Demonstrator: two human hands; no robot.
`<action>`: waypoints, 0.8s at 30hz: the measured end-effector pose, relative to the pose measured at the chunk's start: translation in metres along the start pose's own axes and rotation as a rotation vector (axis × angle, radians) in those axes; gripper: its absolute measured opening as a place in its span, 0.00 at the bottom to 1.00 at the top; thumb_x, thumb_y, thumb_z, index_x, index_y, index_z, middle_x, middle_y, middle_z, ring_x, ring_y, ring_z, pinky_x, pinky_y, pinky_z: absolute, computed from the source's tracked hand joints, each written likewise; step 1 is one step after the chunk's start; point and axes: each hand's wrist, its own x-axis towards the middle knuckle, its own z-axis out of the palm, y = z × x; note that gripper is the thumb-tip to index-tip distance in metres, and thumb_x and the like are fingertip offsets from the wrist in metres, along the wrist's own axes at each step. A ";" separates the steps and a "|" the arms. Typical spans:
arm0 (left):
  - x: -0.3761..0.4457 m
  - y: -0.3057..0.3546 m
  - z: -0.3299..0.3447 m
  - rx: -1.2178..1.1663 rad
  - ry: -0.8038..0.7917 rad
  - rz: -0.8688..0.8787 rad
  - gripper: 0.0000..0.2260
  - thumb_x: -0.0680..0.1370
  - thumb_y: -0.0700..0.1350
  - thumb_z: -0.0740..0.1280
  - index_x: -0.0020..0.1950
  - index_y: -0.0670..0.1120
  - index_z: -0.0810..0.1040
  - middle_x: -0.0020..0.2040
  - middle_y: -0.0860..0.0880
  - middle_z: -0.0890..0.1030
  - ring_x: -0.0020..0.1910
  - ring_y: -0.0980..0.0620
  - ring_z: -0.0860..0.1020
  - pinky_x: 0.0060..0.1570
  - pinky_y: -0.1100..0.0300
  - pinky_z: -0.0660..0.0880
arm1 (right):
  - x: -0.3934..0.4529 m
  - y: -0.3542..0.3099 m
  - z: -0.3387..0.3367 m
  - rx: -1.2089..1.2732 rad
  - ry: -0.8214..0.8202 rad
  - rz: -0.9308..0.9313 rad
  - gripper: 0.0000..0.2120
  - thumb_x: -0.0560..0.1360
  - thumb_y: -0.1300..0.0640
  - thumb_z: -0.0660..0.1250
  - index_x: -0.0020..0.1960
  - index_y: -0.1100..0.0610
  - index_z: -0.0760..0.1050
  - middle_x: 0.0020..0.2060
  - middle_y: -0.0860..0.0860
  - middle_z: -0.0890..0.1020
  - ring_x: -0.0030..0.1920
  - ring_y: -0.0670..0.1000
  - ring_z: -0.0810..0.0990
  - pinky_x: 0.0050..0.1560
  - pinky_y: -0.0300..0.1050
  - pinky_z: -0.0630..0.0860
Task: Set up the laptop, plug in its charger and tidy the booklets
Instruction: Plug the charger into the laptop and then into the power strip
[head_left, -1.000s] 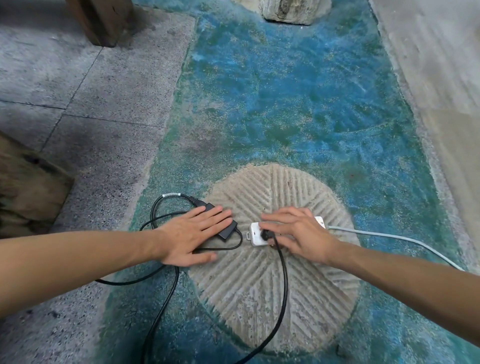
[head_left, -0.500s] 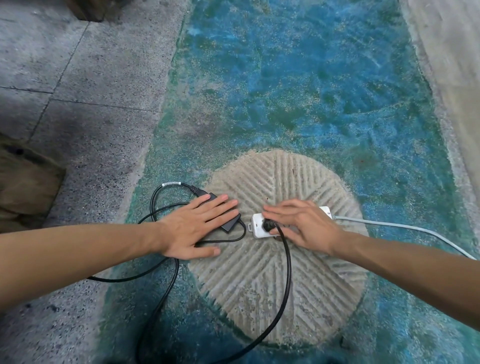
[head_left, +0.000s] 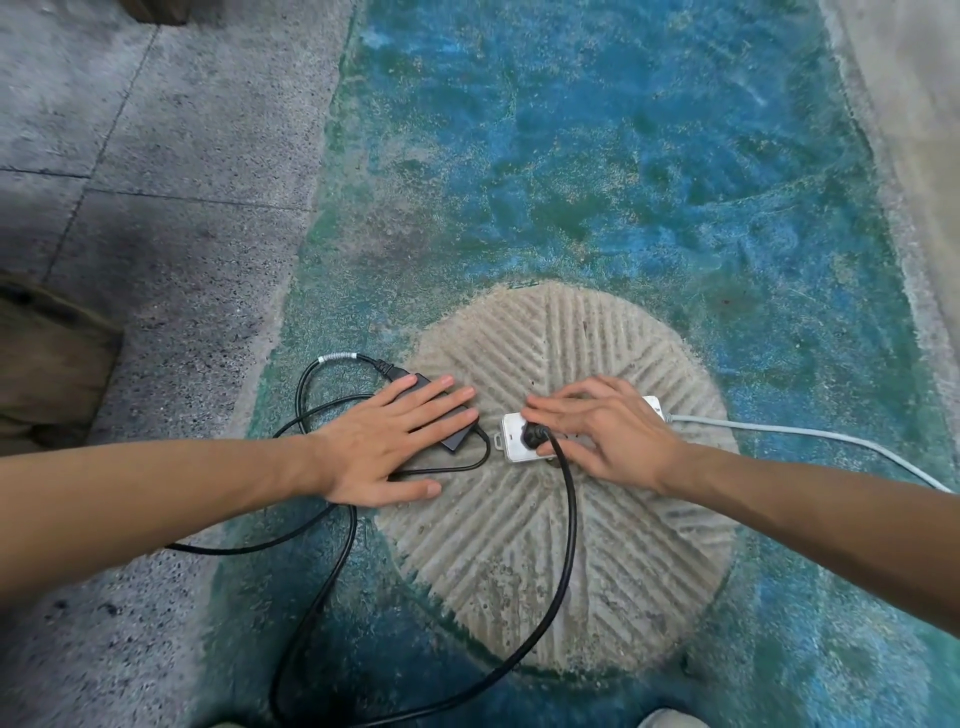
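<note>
1. Charger brick (head_left: 451, 435), black, lies at the left edge of the round grooved stone (head_left: 545, 545) set in the blue-green floor (head_left: 597, 156); your left hand (head_left: 387, 449) lies flat on top of it, fingers extended and slightly spread, thumb out on the stone, gripping nothing. Against the pictures of a second ago that hand and the brick have not shifted relative to each other
2. Thin black lead (head_left: 311, 384) loops out to the left of the brick and runs back under your left wrist; its loop lies as it did a moment ago
3. Black plug (head_left: 534, 435) sits in the left end of the white power strip (head_left: 511, 442), with the thick black cable (head_left: 569, 519) curving from it towards you. It looks seated, though your fingers hide part of it
4. Your right hand (head_left: 605, 434) covers the strip, fingers spread and arched, fingertips touching near the plug; whether they press it or only steady the strip, you cannot tell from this view. Its pose has barely altered in the last second
5. Grey strip cord (head_left: 779, 431) leads off to the right
6. Judgement: the mains end appears done, since nothing moves now but the view itself. Laptop and booklets are out of view, so those steps remain
</note>
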 end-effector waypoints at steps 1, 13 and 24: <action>0.000 0.001 0.000 0.003 -0.001 -0.003 0.37 0.81 0.68 0.50 0.83 0.51 0.40 0.83 0.51 0.40 0.82 0.48 0.40 0.78 0.38 0.47 | 0.000 0.001 0.001 -0.013 -0.001 -0.006 0.26 0.81 0.32 0.43 0.76 0.36 0.61 0.75 0.35 0.65 0.72 0.45 0.69 0.74 0.58 0.62; -0.017 0.071 -0.127 -0.006 -0.049 -0.333 0.36 0.77 0.73 0.38 0.81 0.59 0.35 0.83 0.52 0.39 0.81 0.45 0.38 0.77 0.43 0.34 | -0.042 -0.067 -0.081 -0.105 -0.052 0.261 0.33 0.83 0.39 0.55 0.81 0.36 0.40 0.82 0.48 0.40 0.82 0.54 0.41 0.81 0.60 0.46; -0.072 0.190 -0.354 -0.066 -0.055 -0.563 0.36 0.77 0.74 0.40 0.80 0.61 0.34 0.82 0.53 0.38 0.81 0.45 0.37 0.77 0.40 0.36 | -0.171 -0.158 -0.297 0.008 -0.006 0.524 0.38 0.74 0.21 0.38 0.80 0.33 0.40 0.82 0.46 0.37 0.82 0.53 0.35 0.80 0.60 0.38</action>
